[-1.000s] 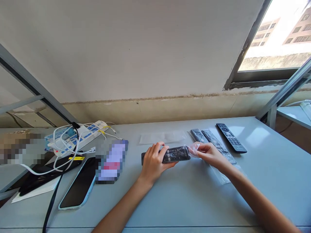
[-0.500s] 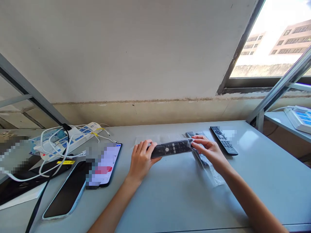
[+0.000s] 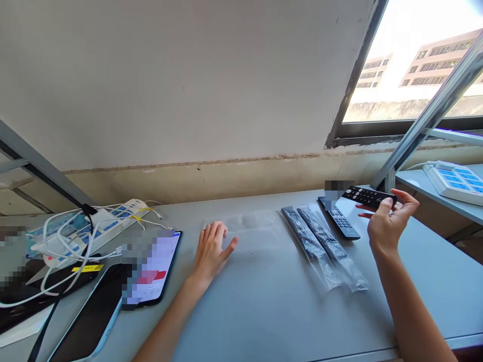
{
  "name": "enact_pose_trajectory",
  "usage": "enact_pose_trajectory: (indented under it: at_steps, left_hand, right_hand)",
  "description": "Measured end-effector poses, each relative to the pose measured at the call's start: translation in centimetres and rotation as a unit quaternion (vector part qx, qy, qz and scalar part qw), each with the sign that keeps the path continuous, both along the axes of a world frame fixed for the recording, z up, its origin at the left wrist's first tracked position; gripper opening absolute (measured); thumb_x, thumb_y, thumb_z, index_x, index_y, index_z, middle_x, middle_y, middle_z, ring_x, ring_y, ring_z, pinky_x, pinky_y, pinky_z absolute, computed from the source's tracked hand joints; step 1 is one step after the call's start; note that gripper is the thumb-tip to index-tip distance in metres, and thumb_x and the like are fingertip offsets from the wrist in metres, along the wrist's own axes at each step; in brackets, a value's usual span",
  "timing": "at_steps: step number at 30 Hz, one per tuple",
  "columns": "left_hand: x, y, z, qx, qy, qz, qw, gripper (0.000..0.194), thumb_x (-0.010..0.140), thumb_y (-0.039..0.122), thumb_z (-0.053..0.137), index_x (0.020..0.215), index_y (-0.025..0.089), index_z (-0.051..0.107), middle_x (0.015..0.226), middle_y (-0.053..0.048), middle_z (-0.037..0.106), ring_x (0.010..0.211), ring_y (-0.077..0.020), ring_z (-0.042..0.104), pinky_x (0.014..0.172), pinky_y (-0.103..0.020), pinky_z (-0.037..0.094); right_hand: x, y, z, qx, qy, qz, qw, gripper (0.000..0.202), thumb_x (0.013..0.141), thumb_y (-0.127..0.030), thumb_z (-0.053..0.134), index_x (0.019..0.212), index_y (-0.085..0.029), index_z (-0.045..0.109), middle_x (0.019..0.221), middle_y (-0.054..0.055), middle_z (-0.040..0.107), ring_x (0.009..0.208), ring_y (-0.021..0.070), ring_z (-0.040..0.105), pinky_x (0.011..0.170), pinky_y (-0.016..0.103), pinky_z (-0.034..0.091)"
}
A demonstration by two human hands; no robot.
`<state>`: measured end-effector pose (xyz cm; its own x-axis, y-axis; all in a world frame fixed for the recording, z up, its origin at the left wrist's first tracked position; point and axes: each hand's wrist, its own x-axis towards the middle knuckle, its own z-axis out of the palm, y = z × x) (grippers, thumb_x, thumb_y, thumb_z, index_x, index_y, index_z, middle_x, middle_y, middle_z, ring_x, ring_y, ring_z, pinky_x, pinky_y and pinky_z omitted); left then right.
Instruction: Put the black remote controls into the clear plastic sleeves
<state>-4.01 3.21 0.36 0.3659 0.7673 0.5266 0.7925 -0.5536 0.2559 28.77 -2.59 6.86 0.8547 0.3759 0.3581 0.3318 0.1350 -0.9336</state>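
A black remote control (image 3: pixel 368 195), out of its bag, is raised above the right side of the table in my right hand (image 3: pixel 390 221), gripped between thumb and fingers near one end. My left hand (image 3: pixel 211 251) rests at the left end of a flat, clear plastic bag (image 3: pixel 251 231), thumb spread away from the fingers. Between my hands lie two bagged remotes, a left one (image 3: pixel 300 229) and a right one (image 3: pixel 320 229), side by side in crinkled clear plastic. Just beyond them another bare black remote (image 3: pixel 341 221) lies on the table, partly blurred out.
On the left are a lit phone (image 3: pixel 156 274), a dark phone (image 3: pixel 94 311) with a light blue edge, and a power strip (image 3: pixel 116 218) tangled with white cables (image 3: pixel 85 251). A metal frame post (image 3: pixel 426 118) rises at the right, beside another power strip (image 3: pixel 453 178).
The remote has come out of its clear bag and moved right in my right hand. My left hand has let go of it and lowered to the bag. The view has shifted slightly right.
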Motion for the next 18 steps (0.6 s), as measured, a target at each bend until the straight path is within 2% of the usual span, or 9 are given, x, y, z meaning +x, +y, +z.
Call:
enact_pose_trajectory:
  at_steps: [2,5,7,9,12,15,18]
  left_hand:
    - [0.1,0.1,-0.3,0.003,0.011,-0.017,1.000,0.044,0.092,0.053,0.024,0.077,0.022,0.051,0.086,-0.005,0.060,0.079,-0.0198,0.056,0.071,-0.033,0.045]
    - [0.2,-0.1,-0.5,0.026,0.025,-0.040,0.999,0.031,0.092,0.043,0.036,0.099,0.022,0.057,0.108,-0.007,0.062,0.102,-0.0224,0.055,0.086,-0.037,0.043]
    - [0.3,-0.4,-0.4,0.035,0.042,-0.075,0.996,0.027,0.090,0.037,0.045,0.109,0.024,0.058,0.114,-0.007,0.061,0.110,-0.0231,0.053,0.093,-0.040,0.041]
    - [0.4,-0.9,0.0,0.025,0.064,-0.137,0.988,0.023,0.086,0.035,0.053,0.105,0.025,0.061,0.112,-0.006,0.062,0.109,-0.0229,0.055,0.094,-0.040,0.041]
    - [0.8,-1.6,0.4,-0.012,0.093,-0.208,0.974,0.024,0.080,0.033,0.063,0.103,0.025,0.063,0.110,-0.005,0.063,0.103,-0.0221,0.058,0.088,-0.036,0.046]
    - [1.2,-2.0,0.2,-0.046,0.109,-0.214,0.970,0.030,0.082,0.022,0.058,0.112,0.025,0.059,0.107,-0.004,0.065,0.096,-0.0191,0.061,0.085,-0.032,0.049]
    - [1.4,-1.9,-0.2,-0.043,0.125,-0.214,0.968,0.033,0.084,0.008,0.047,0.109,0.024,0.061,0.101,-0.003,0.066,0.089,-0.0169,0.063,0.080,-0.030,0.050]
  right_hand:
    - [1.2,-0.2,-0.6,-0.038,-0.026,-0.022,0.999,0.024,0.079,-0.037,0.043,0.100,-0.026,0.041,0.089,0.003,0.049,0.053,0.0148,0.058,0.047,0.033,0.049]
    - [3.4,-0.2,-2.1,-0.116,-0.053,-0.031,0.991,0.022,0.078,-0.035,0.041,0.097,-0.023,0.047,0.095,0.008,0.051,0.051,0.0150,0.059,0.047,0.036,0.051]
    - [5.1,-0.2,-3.3,-0.190,-0.059,-0.020,0.980,0.021,0.076,-0.033,0.042,0.093,-0.023,0.049,0.089,0.009,0.054,0.049,0.0163,0.059,0.045,0.037,0.051]
    - [6.6,-0.2,-4.4,-0.234,-0.061,-0.010,0.970,0.017,0.072,-0.034,0.047,0.085,-0.024,0.051,0.073,0.006,0.056,0.046,0.0183,0.056,0.044,0.039,0.048]
    - [8.5,-0.3,-5.8,-0.287,-0.076,-0.001,0.955,0.012,0.063,-0.037,0.056,0.067,-0.026,0.052,0.050,0.000,0.047,0.037,0.0189,0.046,0.043,0.040,0.041]
    - [9.7,-0.6,-6.6,-0.318,-0.106,-0.008,0.942,0.014,0.055,-0.031,0.063,0.059,-0.029,0.050,0.042,-0.003,0.037,0.039,0.0175,0.038,0.047,0.039,0.036]
    - [9.9,-0.8,-6.3,-0.292,-0.157,0.039,0.943,0.019,0.053,-0.026,0.064,0.059,-0.029,0.046,0.046,-0.001,0.038,0.048,0.0212,0.044,0.053,0.039,0.034]
